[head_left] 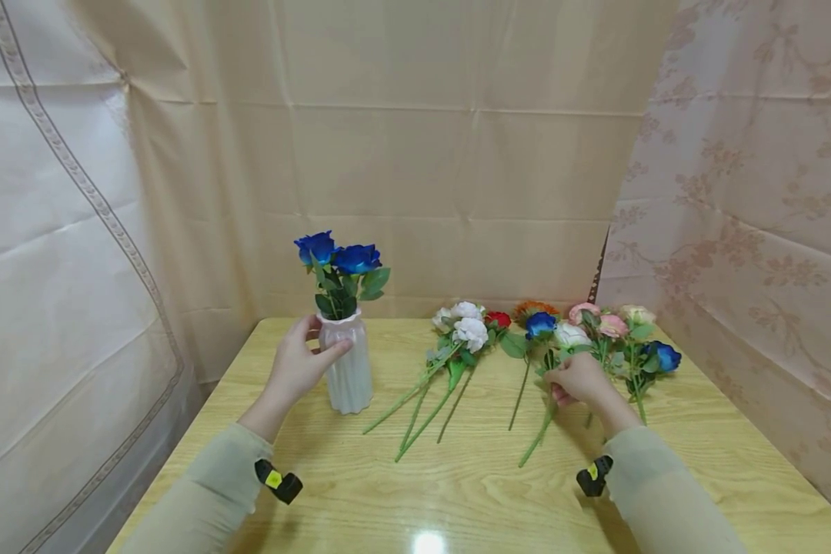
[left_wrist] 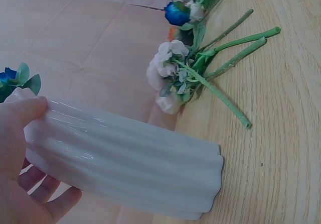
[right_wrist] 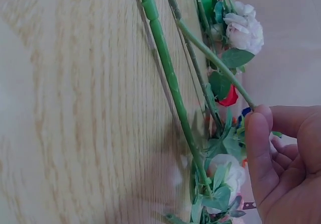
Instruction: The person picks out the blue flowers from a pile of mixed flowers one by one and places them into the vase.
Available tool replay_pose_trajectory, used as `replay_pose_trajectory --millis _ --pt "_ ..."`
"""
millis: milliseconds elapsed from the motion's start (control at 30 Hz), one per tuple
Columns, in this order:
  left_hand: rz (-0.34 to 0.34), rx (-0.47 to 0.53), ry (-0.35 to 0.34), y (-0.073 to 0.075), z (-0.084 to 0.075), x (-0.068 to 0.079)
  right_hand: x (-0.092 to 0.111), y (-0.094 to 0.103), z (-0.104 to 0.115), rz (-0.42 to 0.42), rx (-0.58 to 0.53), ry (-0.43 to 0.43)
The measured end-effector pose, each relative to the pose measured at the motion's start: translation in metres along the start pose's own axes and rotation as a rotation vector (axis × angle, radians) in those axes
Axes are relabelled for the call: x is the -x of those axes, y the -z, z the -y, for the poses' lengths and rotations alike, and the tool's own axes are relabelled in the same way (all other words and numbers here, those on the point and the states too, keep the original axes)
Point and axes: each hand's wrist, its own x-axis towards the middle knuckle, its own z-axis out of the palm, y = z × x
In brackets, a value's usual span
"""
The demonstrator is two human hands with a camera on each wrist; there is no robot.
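Where the vase (head_left: 350, 377) stands: upright on the table (head_left: 360, 492), left of the loose flowers, within the left hand's grip.
Vase, make: white, glossy, fluted sides, wavy rim.
Vase, contents: two blue roses (head_left: 357, 260) with green leaves, blooms above the rim.
Left hand (head_left: 305, 358): curled round the vase just below the rim; thumb on the near side, other fingers on the far side, spread a little apart.
Right hand (head_left: 582, 378): thumb and forefinger together, clamped on a thin green stem (right_wrist: 215, 61); remaining fingers curled in. Which bloom the stem bears, cannot tell.
Middle group: white flowers (head_left: 469, 332) lying on the table, their stems towards the person; red flower (head_left: 498, 318) just beside, to the right.
Right group: orange flower (head_left: 533, 308), blue flower (head_left: 540, 324), white bloom (head_left: 571, 335), pink flowers (head_left: 612, 326) and cream flower (head_left: 637, 314), set close; second blue flower (head_left: 665, 356) at the far right.
Sleeves (head_left: 208, 485): pale, one black device (head_left: 287, 488) at each wrist.
Cloths: beige drape (head_left: 457, 161) behind the table; floral drape (head_left: 755, 192) at right; pale drape (head_left: 55, 269) with patterned band at left.
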Motion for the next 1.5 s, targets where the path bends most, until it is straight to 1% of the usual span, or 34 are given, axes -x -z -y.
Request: replay_pose_trajectory --millis 367,633,833,967,1100,1233,1367,1500 --pt "-0.009 -0.004 -0.012 0.0 -0.001 0.0 0.0 0.004 0.004 -0.101 0.021 0.123" --pt "-0.008 0.001 -0.018 -0.001 0.0 0.0 0.002 0.01 0.01 -0.229 0.145 0.235" --pt "-0.008 0.001 -0.011 -0.001 0.0 0.0 0.003 0.013 0.013 -0.263 0.114 0.25" --pt "-0.007 0.003 -0.007 0.0 -0.001 0.0 0.005 0.013 0.015 -0.298 0.14 0.274" --pt "-0.006 0.006 0.0 0.0 -0.001 0.001 0.007 0.011 0.018 -0.342 0.185 0.31" --pt "-0.006 0.002 -0.003 0.0 -0.001 0.001 0.008 0.008 0.021 -0.397 0.201 0.353" --pt "-0.008 -0.002 -0.008 0.0 -0.001 0.001 0.007 0.006 0.023 -0.45 0.188 0.401" --pt "-0.009 -0.002 -0.011 -0.001 -0.001 0.001 0.007 0.005 0.025 -0.481 0.161 0.438"
